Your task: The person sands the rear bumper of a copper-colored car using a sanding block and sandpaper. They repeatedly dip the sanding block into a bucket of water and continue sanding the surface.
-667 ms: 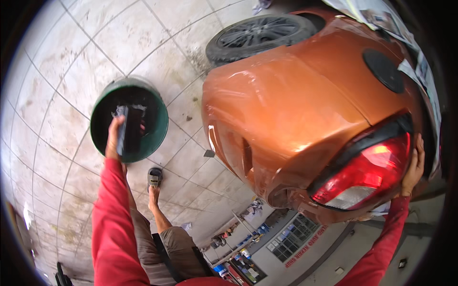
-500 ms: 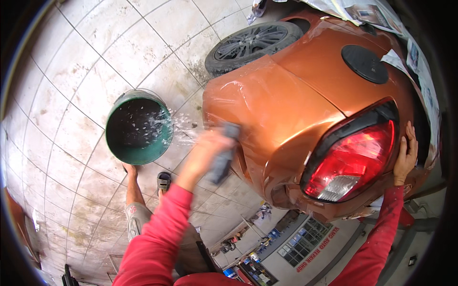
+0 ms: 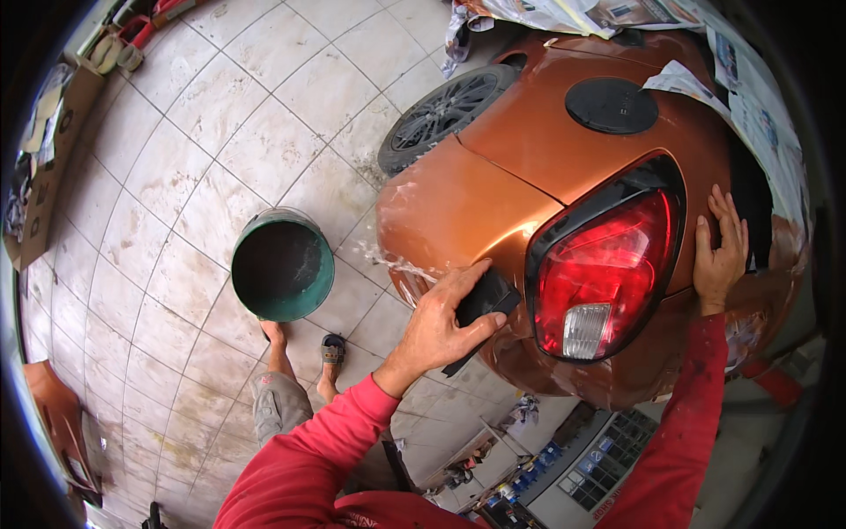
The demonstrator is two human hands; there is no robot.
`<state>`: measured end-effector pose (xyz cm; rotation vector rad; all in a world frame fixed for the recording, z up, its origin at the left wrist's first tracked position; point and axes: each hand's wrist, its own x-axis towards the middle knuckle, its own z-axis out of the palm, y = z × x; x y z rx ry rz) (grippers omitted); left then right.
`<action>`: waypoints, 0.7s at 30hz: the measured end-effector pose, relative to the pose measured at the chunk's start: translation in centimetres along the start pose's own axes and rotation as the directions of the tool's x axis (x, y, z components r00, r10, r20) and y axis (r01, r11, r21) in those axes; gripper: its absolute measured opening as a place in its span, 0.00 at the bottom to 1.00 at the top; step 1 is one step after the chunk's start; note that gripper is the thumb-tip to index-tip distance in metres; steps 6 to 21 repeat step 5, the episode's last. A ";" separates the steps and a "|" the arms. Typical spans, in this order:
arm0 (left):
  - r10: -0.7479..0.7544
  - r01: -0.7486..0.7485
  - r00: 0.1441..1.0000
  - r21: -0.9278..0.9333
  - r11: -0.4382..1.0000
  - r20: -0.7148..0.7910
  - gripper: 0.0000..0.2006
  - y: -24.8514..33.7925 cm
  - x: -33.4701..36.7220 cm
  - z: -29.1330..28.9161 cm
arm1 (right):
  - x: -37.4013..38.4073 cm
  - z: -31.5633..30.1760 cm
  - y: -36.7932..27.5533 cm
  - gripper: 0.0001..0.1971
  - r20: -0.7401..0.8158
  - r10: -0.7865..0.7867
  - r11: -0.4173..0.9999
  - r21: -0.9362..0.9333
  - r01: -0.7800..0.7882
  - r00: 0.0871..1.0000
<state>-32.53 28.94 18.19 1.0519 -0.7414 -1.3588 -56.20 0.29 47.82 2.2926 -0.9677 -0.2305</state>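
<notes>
My left hand [image 3: 432, 324] grips a dark, flat piece of sandpaper [image 3: 483, 300], thumb on one side and fingers on the other. It rests against the rear corner of an orange car [image 3: 515, 167], just left of the red tail light [image 3: 608, 264]. The paper's underside is hidden. Right of that light, my right hand [image 3: 724, 251] lies on the bodywork with fingers stretched out, holding nothing. Wet streaks show on the orange panel near the sandpaper. A green bucket [image 3: 304, 309] with dark water inside stands on the floor to the left.
Newspaper sheets [image 3: 753, 115] cover the car's far right side. A black wheel [image 3: 445, 115] and a round black cap [image 3: 611, 106] are farther up. Cardboard boxes [image 3: 66, 123] stand far left, above an orange panel [image 3: 57, 414]. My feet are below the bucket on tiles [image 3: 211, 115].
My left hand has moved right with the sandpaper, from between bucket and car onto the corner by the tail light. Water splashing at the bucket has settled. The whole view has shifted.
</notes>
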 end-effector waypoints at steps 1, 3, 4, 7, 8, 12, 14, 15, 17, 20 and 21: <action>-0.004 0.005 1.000 -0.019 1.000 0.013 0.38 -0.2 -0.2 0.3 | 0.0 -0.1 -0.2 0.17 -0.003 0.001 1.000 -0.007 -0.001 1.000; -0.097 0.097 0.995 -0.050 0.994 -0.002 0.38 -1.5 -0.4 0.2 | 0.5 -0.1 -0.7 0.17 -0.011 0.009 1.000 -0.010 -0.009 1.000; -0.146 0.145 0.989 -0.057 0.988 -0.014 0.38 -2.4 -0.7 0.1 | 0.6 0.2 -0.7 0.18 -0.013 0.013 1.000 -0.008 -0.013 1.000; -0.210 0.207 0.977 -0.072 0.976 -0.038 0.36 -4.0 -1.4 0.2 | 0.6 0.1 -0.7 0.18 -0.013 0.019 1.000 -0.014 -0.019 1.000; -0.210 0.207 0.977 -0.072 0.976 -0.038 0.36 -4.0 -1.4 0.2 | 0.6 0.1 -0.7 0.18 -0.013 0.019 1.000 -0.014 -0.019 1.000; -0.210 0.207 0.977 -0.072 0.976 -0.038 0.36 -4.0 -1.4 0.2 | 0.6 0.1 -0.7 0.18 -0.013 0.019 1.000 -0.014 -0.019 1.000; -0.210 0.207 0.977 -0.072 0.976 -0.038 0.36 -4.0 -1.4 0.2 | 0.6 0.1 -0.7 0.18 -0.013 0.019 1.000 -0.014 -0.019 1.000; -0.210 0.207 0.977 -0.072 0.976 -0.038 0.36 -4.0 -1.4 0.2 | 0.6 0.1 -0.7 0.18 -0.013 0.019 1.000 -0.014 -0.019 1.000; -0.210 0.207 0.977 -0.072 0.976 -0.038 0.36 -4.0 -1.4 0.2 | 0.6 0.1 -0.7 0.18 -0.013 0.019 1.000 -0.014 -0.019 1.000; -0.210 0.207 0.977 -0.072 0.976 -0.038 0.36 -4.0 -1.4 0.2 | 0.6 0.1 -0.7 0.18 -0.013 0.019 1.000 -0.014 -0.019 1.000; -0.210 0.207 0.977 -0.072 0.976 -0.038 0.36 -4.0 -1.4 0.2 | 0.6 0.1 -0.7 0.18 -0.013 0.019 1.000 -0.014 -0.019 1.000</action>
